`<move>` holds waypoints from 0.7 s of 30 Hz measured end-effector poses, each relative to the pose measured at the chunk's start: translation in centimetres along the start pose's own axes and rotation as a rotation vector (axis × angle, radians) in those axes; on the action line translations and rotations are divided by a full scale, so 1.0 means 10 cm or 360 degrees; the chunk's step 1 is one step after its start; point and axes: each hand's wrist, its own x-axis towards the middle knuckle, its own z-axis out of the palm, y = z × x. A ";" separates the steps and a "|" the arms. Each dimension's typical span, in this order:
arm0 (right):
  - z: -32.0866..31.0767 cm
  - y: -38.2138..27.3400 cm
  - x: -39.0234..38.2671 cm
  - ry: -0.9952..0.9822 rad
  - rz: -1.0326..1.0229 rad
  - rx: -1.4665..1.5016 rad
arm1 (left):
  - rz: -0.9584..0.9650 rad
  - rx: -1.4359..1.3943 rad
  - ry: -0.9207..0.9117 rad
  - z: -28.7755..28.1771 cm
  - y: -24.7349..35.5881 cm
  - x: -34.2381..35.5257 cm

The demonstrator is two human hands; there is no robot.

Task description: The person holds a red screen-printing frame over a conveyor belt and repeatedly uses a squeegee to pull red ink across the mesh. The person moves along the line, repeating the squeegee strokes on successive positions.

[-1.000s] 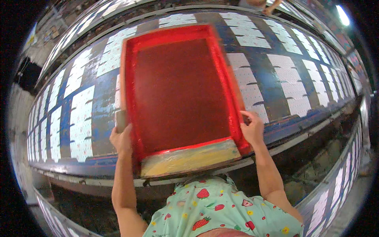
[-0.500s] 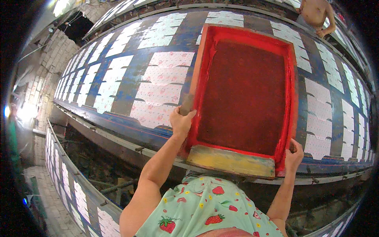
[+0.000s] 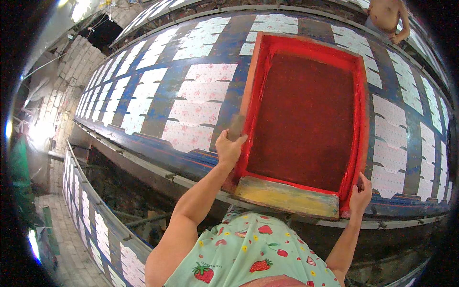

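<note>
Left hand (image 3: pixel 230 147): wrapped around the left rail of the red screen frame (image 3: pixel 306 119), fingers curled over a brownish handle-like block (image 3: pixel 236 127) on that rail; a firm, full hold.
Right hand (image 3: pixel 361 193): pinching the frame's near right corner, thumb on the outer edge and fingers tucked out of sight; holding, though how tightly I cannot tell.
Red screen frame: lies flat on the long printing table (image 3: pixel 143 122), its near end at the table's near edge, its far end reaching toward the middle of the table; the dark red mesh is wet with ink, and a yellowish board (image 3: pixel 286 197) closes the near end.
Work done: white fabric pieces (image 3: pixel 198 107) to the left of the frame already carry a fine dotted print, and so do those in the rows beyond, as far as the grain shows.
Work left: the pieces to the right (image 3: pixel 392 143) look dotted too, so I cannot judge which side is unfinished; the patch under the mesh is hidden.
Surroundings: a second table (image 3: pixel 91 215) with white pieces runs lower left; another person (image 3: pixel 387 16) stands at the far right end.
</note>
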 end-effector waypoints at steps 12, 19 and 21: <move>0.24 -1.55 -1.22 -0.0819 -0.1242 -0.0440 | 0.0117 0.0220 0.0087 0.15 -0.22 0.04; 0.66 -2.00 -1.14 -0.0656 -0.1244 -0.0454 | 0.0306 0.0111 0.0070 0.11 -0.27 0.01; 0.66 -2.11 -1.03 -0.0771 -0.1113 -0.0530 | 0.0340 -0.0028 0.0005 0.09 -0.27 0.00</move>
